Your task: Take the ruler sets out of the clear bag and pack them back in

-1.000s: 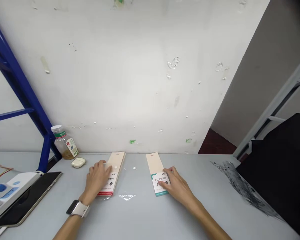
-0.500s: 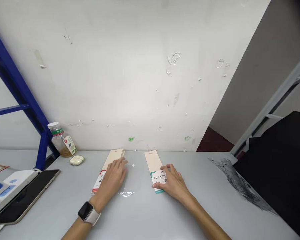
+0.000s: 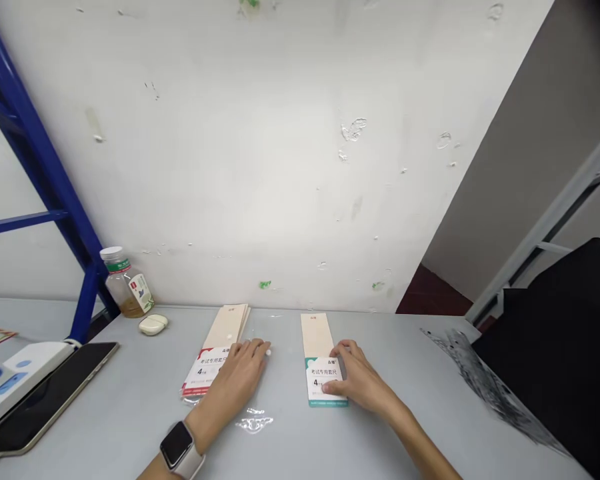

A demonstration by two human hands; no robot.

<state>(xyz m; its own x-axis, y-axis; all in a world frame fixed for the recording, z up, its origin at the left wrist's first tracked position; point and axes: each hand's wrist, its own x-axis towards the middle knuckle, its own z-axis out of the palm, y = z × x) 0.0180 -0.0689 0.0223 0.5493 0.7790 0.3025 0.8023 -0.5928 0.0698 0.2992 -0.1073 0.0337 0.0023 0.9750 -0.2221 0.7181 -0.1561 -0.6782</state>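
Observation:
My left hand (image 3: 244, 375) lies with fingers stretched out, palm down, on a clear plastic sheet or bag (image 3: 254, 423) and over the right edge of a stack of ruler-set packets (image 3: 205, 370). Those packets are long beige cards with red-and-white labels. A white smartwatch strap circles my left wrist. To the right, a single ruler-set packet (image 3: 316, 337) with a teal-and-white label lies flat on the table. My right hand (image 3: 363, 380) is at this packet's right side, thumb resting across the label and fingers at the right edge, with a gap between thumb and fingers.
At the left are a jar (image 3: 127, 283) with a white lid, a small cream case (image 3: 153, 325), a phone (image 3: 50, 397) and a power strip (image 3: 10, 380). A blue frame (image 3: 40, 147) rises there. Black material (image 3: 560, 353) hangs over the right side. A wall stands behind.
The teal packet has turned straighter, and my right thumb has shifted from its left edge onto the label. My left hand has slid right, uncovering the red label. The view has tilted slightly.

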